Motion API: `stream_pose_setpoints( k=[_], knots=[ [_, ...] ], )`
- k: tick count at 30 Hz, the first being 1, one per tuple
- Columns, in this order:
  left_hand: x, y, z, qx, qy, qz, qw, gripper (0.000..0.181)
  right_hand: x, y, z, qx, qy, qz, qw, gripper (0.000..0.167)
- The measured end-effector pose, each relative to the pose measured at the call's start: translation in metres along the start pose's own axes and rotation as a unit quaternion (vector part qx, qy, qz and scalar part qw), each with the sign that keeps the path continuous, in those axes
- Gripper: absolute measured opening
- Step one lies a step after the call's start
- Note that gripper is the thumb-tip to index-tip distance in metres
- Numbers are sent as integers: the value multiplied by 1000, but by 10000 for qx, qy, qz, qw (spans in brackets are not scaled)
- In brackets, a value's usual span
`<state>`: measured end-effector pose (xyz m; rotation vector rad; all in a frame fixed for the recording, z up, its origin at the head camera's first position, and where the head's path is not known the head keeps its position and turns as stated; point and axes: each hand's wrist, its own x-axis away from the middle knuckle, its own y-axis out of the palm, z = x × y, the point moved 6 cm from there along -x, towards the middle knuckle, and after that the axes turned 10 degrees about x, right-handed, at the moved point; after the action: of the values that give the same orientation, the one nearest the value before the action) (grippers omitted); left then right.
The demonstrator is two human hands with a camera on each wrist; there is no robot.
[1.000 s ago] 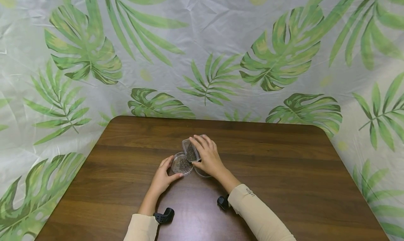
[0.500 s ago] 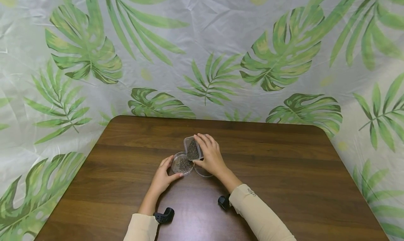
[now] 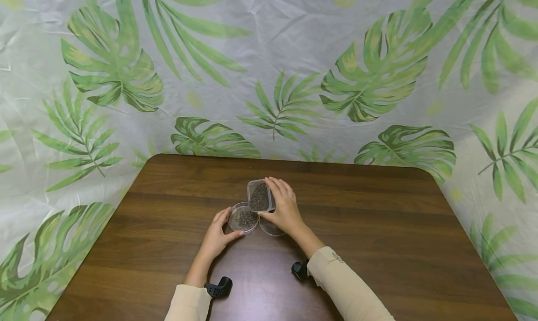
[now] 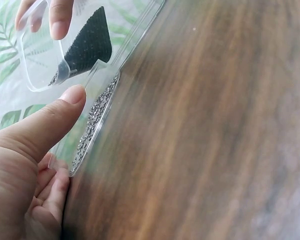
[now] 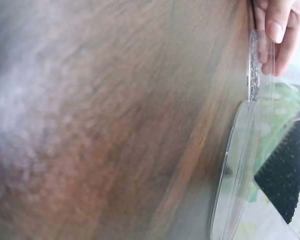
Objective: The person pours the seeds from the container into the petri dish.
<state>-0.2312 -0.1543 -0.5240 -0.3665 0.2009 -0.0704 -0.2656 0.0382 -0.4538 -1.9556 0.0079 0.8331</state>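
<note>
My left hand [image 3: 216, 234] holds a round clear petri dish [image 3: 234, 224] by its rim, thumb at the near side and fingers at the far side. Small dark grains [image 4: 96, 117] lie in that dish, thicker toward its right side in the head view. Above the dish's right edge, my right hand [image 3: 286, 213] grips a clear square plastic container [image 3: 252, 186], tilted toward the dish. More dark grains [image 5: 285, 175] are banked inside the container. A second clear round dish or lid [image 3: 272, 229] sits on the table beside the first, partly hidden under my right hand.
The brown wooden table [image 3: 378, 246] extends around both hands, with rounded far corners. Behind it hangs a leaf-patterned cloth [image 3: 286, 45]. A black wrist device [image 3: 220, 287] is on my left wrist and another black device [image 3: 300, 270] on my right.
The right hand and the container have shifted slightly right. The container has turned so that more of its inside and grains shows in the head view. The left hand and dish stay put.
</note>
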Motion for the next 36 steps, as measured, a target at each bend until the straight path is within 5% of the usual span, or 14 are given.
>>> stream_pose_setpoints(
  k=[19,36],
  knots=[
    [0,0,-1,-46,-21,-35,10000,81,3,-5,8,-521,253,253,9980,98],
    [0,0,-1,-2,4,17,10000,81,10,-5,18,-1417,1138,16,9833,98]
  ],
)
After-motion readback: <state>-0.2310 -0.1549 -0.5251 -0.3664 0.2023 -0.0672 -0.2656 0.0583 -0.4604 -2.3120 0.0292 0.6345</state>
